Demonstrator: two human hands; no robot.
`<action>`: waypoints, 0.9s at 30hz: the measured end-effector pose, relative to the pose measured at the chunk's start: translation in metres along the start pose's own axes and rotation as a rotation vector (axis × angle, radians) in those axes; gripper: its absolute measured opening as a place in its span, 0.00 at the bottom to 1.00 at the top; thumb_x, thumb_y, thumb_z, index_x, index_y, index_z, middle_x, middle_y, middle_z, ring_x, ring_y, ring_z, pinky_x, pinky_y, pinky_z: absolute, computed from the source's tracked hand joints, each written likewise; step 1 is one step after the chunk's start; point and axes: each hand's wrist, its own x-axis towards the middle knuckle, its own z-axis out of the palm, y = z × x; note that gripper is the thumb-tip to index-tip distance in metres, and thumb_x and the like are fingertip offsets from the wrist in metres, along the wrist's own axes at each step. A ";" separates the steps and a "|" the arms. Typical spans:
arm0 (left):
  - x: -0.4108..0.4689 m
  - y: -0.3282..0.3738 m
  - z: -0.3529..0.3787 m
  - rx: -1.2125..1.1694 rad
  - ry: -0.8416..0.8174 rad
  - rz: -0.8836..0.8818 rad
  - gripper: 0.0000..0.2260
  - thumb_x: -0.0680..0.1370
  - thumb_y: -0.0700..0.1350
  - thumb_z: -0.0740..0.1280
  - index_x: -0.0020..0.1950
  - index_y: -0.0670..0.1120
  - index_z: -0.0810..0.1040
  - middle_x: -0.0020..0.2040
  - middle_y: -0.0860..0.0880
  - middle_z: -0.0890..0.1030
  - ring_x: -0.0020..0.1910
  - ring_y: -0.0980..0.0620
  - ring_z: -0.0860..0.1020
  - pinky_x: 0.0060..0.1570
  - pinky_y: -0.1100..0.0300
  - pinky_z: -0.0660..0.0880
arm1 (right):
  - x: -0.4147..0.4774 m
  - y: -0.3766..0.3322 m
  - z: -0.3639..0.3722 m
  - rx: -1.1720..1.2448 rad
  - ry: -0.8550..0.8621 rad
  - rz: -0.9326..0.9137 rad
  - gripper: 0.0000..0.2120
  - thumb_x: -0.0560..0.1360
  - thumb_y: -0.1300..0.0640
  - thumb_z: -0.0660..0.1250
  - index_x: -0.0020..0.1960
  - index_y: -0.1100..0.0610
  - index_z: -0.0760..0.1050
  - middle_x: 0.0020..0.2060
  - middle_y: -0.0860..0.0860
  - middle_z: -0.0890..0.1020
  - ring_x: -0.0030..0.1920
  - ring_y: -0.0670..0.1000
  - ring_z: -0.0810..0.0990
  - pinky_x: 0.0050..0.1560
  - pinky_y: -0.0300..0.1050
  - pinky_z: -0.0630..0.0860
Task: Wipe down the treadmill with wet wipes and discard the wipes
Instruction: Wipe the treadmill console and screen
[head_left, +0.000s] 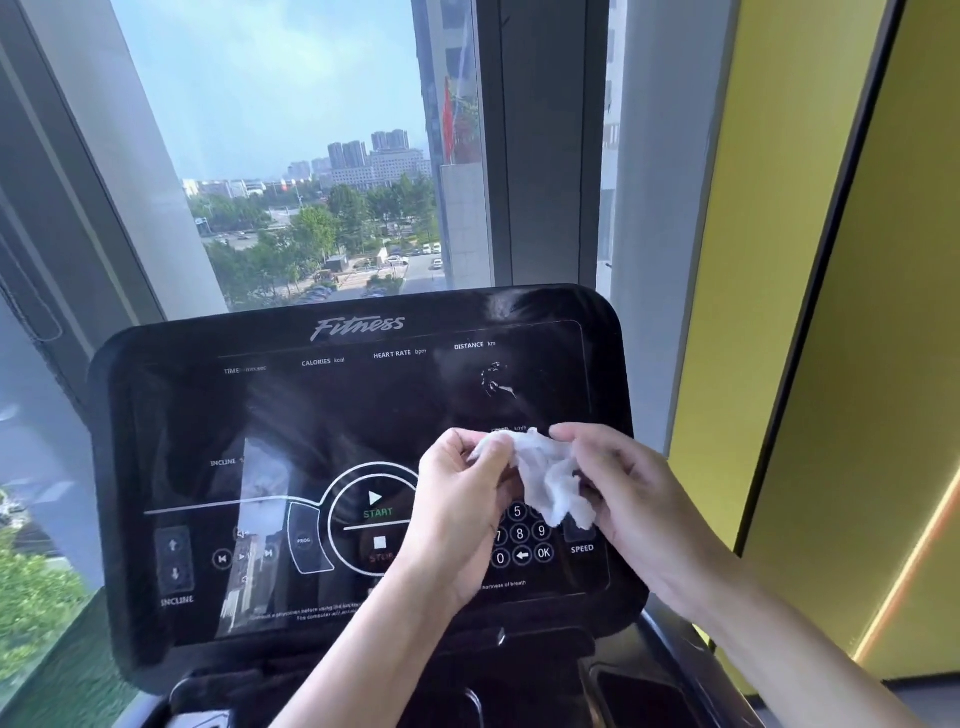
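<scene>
1. wipe (548, 473), white and crumpled, hangs between both hands in front of the right part of the treadmill console (311, 410), just above the number keys (521, 535); whether it touches the screen cannot be told.
2. the left hand (457, 519) is clamped on the left end of the wipe, its fingers curled over the bunched cloth, its forearm coming up from the near edge of the view.
3. the right hand (628, 493) pinches the right end of the wipe between thumb and curled fingers, and the loose lower corner of the wipe droops below it, near the word "speed".
4. the two hands are close together, with only the wipe between them.
5. the console is a glossy black panel, tilted back, with the word "fitness" along its far edge and labels for time, calories, heart rate and distance under it.
6. a round start button (376, 504) sits just left of the left hand, partly covered by the wrist.
7. the incline buttons (174, 558) are at the near left corner of the panel, well apart from the hands.
8. a pale smear (496, 382) shows on the glass under the distance label, beyond the wipe.
9. beyond the console a tall window (291, 156) looks out on trees, parked cars and tower blocks under a blue sky.
10. a yellow wall (810, 312) with a dark upright strip stands to the right of the treadmill.
</scene>
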 end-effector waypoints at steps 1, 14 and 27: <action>-0.001 0.001 0.002 0.014 0.015 0.001 0.03 0.81 0.34 0.63 0.47 0.40 0.73 0.44 0.38 0.83 0.42 0.45 0.84 0.45 0.54 0.82 | -0.002 0.001 0.001 -0.089 -0.012 -0.021 0.10 0.80 0.52 0.65 0.61 0.48 0.78 0.43 0.50 0.82 0.43 0.47 0.81 0.50 0.44 0.78; -0.002 0.002 -0.013 0.560 0.009 0.119 0.10 0.80 0.41 0.60 0.45 0.47 0.80 0.51 0.44 0.82 0.44 0.53 0.78 0.35 0.60 0.71 | 0.001 -0.006 0.002 0.182 0.130 0.131 0.11 0.79 0.67 0.65 0.55 0.53 0.80 0.42 0.57 0.82 0.40 0.53 0.78 0.39 0.48 0.74; -0.021 -0.001 -0.004 0.483 -0.143 0.108 0.14 0.74 0.59 0.65 0.55 0.55 0.77 0.49 0.49 0.84 0.47 0.52 0.83 0.52 0.48 0.80 | -0.003 -0.001 0.028 0.076 0.306 -0.099 0.07 0.77 0.67 0.68 0.45 0.56 0.77 0.35 0.50 0.78 0.34 0.50 0.75 0.37 0.48 0.72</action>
